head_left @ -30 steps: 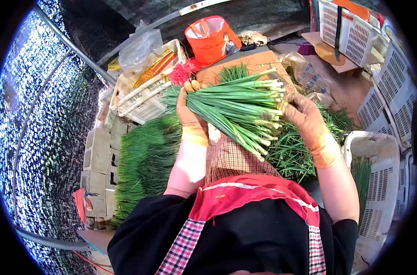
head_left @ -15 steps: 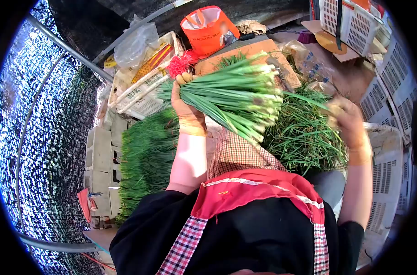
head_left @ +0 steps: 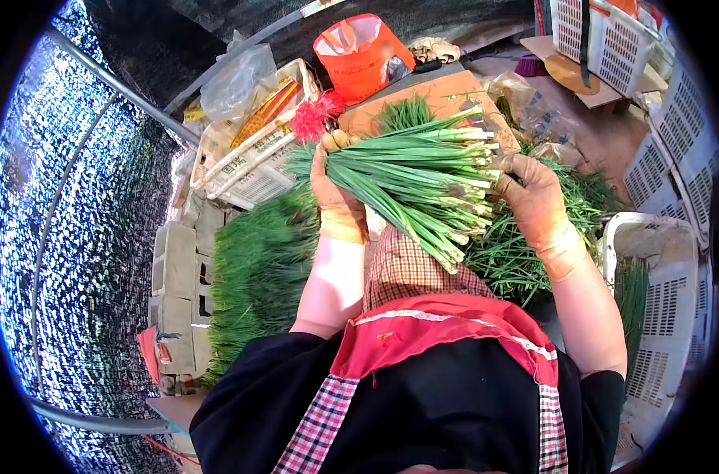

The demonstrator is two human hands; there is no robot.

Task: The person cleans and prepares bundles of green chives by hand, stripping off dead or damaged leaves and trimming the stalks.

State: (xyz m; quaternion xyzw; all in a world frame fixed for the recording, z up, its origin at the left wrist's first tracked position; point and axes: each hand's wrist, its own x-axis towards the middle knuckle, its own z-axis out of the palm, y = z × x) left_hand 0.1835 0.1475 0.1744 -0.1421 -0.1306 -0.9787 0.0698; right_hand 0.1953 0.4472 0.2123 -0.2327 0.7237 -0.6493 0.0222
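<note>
My left hand (head_left: pixel 337 189), in a thin orange-tinted glove, is wrapped round the leafy part of a bunch of garlic chives (head_left: pixel 423 170). The pale stem ends fan out to the right. At those ends my right hand (head_left: pixel 536 197), gloved too, has its thumb and fingers pinched together on the chives' tips; the exact stalk between them is hidden. Below the right hand lies a tangled heap of loose green leaves (head_left: pixel 506 265). Left of my left forearm, chives (head_left: pixel 265 261) stand packed in a dense block.
A white crate (head_left: pixel 253 166) with plastic bags and a tuft of red ties (head_left: pixel 318 115) sits at back left. Behind the bunch lies a brown board (head_left: pixel 446 88) with chive bits, near an orange bag (head_left: pixel 359 59). A white basket (head_left: pixel 664 316) stands at right, concrete blocks (head_left: pixel 174 261) at left.
My right hand, which was out to the right with a long green leaf trailing from it, has come back to the stem ends. That leaf no longer shows in it. My left hand keeps its hold.
</note>
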